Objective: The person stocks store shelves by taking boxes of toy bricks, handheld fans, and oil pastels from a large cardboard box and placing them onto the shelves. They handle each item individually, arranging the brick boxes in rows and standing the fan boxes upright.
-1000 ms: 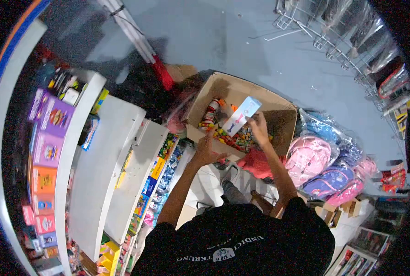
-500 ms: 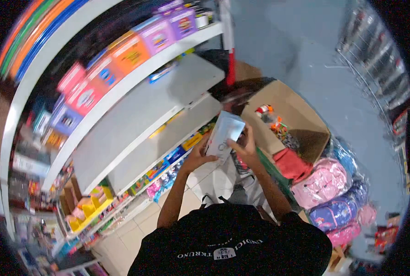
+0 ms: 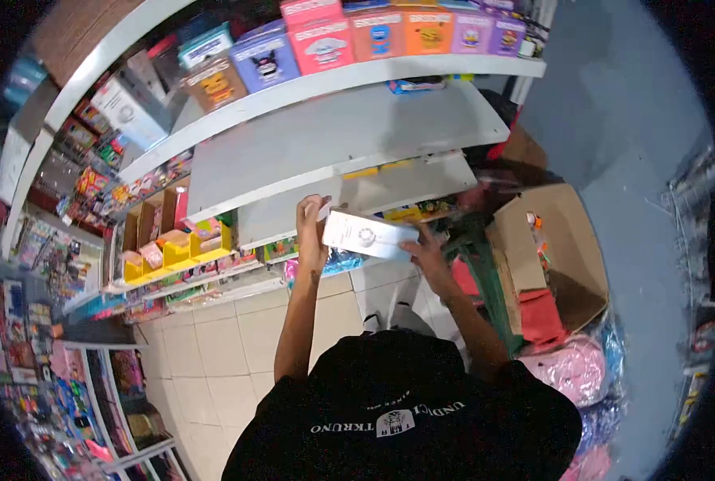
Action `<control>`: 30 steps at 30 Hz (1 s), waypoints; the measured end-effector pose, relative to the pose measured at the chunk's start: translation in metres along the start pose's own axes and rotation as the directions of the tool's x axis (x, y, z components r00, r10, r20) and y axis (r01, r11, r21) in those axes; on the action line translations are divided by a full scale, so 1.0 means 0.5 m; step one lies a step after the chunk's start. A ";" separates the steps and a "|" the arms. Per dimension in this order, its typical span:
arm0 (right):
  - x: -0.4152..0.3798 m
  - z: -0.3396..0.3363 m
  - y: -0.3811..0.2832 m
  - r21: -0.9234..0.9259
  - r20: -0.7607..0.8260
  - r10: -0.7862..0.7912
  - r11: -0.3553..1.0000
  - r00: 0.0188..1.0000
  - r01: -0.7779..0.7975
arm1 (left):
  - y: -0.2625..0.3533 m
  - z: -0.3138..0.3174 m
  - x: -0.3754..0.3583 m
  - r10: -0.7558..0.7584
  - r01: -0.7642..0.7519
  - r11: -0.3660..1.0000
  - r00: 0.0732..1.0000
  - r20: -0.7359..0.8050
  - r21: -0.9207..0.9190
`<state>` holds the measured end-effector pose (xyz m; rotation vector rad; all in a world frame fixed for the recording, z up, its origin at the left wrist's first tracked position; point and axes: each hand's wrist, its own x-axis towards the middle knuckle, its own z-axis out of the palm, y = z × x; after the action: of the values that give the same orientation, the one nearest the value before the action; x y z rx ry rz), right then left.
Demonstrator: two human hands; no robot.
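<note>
A white and light-blue box with a round picture on its face is held in front of me, tilted, its long side running left to right. My right hand grips its right end, thumb on the printed face and fingers behind. At the other end, my left hand is raised with bent fingers around a small white flap beside the box's edge. The box's contents are hidden. Behind the hands are grey shelf boards.
Colourful small boxes line the upper shelf, with a similar white box at its left. Yellow trays stand lower left. To my right are an open carton and wrapped pink backpacks. Tiled floor shows below.
My view has turned left toward the shelves. The box has swung from upright to nearly sideways, and my left hand has shifted from its side to its left end.
</note>
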<state>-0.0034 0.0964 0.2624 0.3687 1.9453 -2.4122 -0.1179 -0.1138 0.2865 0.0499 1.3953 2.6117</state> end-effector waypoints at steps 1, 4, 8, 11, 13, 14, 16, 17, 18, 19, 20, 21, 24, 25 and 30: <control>0.004 0.010 0.007 -0.038 0.076 0.053 0.998 0.996 -0.050 | 0.008 -0.006 0.005 0.020 -0.019 1.000 0.999 -0.046 0.008; 0.039 0.050 0.056 -0.247 0.386 0.045 0.967 0.921 0.056 | 0.078 0.000 0.007 0.100 -0.079 0.978 0.990 -0.098 0.194; 0.051 0.111 0.054 -0.379 0.601 0.131 0.915 0.788 0.137 | 0.121 0.008 -0.004 0.062 -0.032 0.978 0.988 -0.138 0.207; 0.076 0.146 0.072 -0.453 0.668 0.078 0.831 0.740 0.321 | 0.115 -0.023 0.003 0.169 -0.139 0.956 0.981 -0.099 0.259; 0.093 0.161 0.078 -0.319 0.736 0.028 0.895 0.676 0.310 | 0.131 -0.036 -0.008 0.194 -0.160 0.960 0.972 -0.135 0.228; 0.099 0.174 0.050 -0.345 0.744 0.063 0.889 0.665 0.302 | 0.147 -0.049 -0.015 0.197 -0.161 0.962 0.969 -0.151 0.222; 0.110 0.193 0.054 -0.254 0.739 -0.036 0.910 0.672 0.328 | 0.185 -0.063 -0.044 0.317 -0.279 0.906 0.946 -0.073 0.319; 0.122 0.201 0.055 -0.211 0.756 -0.066 0.918 0.652 0.337 | 0.201 -0.072 -0.058 0.365 -0.331 0.872 0.931 -0.027 0.360; 0.119 0.215 0.031 -0.206 0.733 -0.064 0.928 0.677 0.311 | 0.209 -0.103 -0.067 0.341 -0.379 0.849 0.925 0.166 0.367; 0.117 0.228 0.002 -0.203 0.706 -0.064 0.936 0.705 0.289 | 0.221 -0.120 -0.083 0.278 -0.357 0.845 0.929 0.243 0.399; 0.128 0.241 -0.010 -0.195 0.695 -0.100 0.927 0.712 0.321 | 0.228 -0.129 -0.094 0.205 -0.332 0.839 0.927 0.314 0.432; 0.135 0.253 -0.026 -0.187 0.688 -0.129 0.920 0.714 0.346 | 0.235 -0.132 -0.102 0.129 -0.308 0.830 0.917 0.378 0.465; 0.147 0.307 -0.073 -0.155 0.690 -0.189 0.904 0.698 0.397 | 0.259 -0.150 -0.111 -0.065 -0.128 0.707 0.968 0.244 0.696; 0.150 0.330 -0.079 -0.148 0.683 -0.217 0.894 0.697 0.423 | 0.272 -0.164 -0.110 -0.019 -0.153 0.716 0.971 0.238 0.681; 0.133 0.440 -0.066 -0.094 0.635 -0.355 0.846 0.686 0.524 | 0.372 -0.258 -0.112 0.117 -0.191 0.731 0.981 0.155 0.655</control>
<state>-0.1109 -0.0999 0.3239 -0.8839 2.1407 -2.0208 -0.1038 -0.3309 0.3713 0.4077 2.2942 2.0203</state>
